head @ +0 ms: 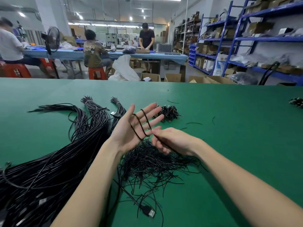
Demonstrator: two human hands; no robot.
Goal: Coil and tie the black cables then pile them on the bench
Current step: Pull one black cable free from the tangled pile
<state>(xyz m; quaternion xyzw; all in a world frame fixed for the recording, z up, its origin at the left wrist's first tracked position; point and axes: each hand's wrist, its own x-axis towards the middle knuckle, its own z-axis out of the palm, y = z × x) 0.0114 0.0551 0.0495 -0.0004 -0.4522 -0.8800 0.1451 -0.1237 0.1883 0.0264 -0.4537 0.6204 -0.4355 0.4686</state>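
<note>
My left hand [131, 128] is raised palm up over the green bench [229, 128], fingers straight and spread. A black cable [139, 123] is looped twice around those fingers. My right hand [170, 141] pinches the same cable just right of the left palm, and the cable runs on under that hand. Its USB plug [150, 212] lies on the bench near the front. A big bundle of loose black cables [57, 161] stretches across the left. A heap of thin black ties [152, 163] lies under my hands. A small pile of coiled cables [168, 113] sits behind my left hand.
Another dark coiled pile [296, 102] sits at the bench's right edge. Stray ties [193, 123] dot the mat on the right. Beyond the bench are cardboard boxes [172, 77], blue shelving [246, 38] and people working at a blue table [114, 54].
</note>
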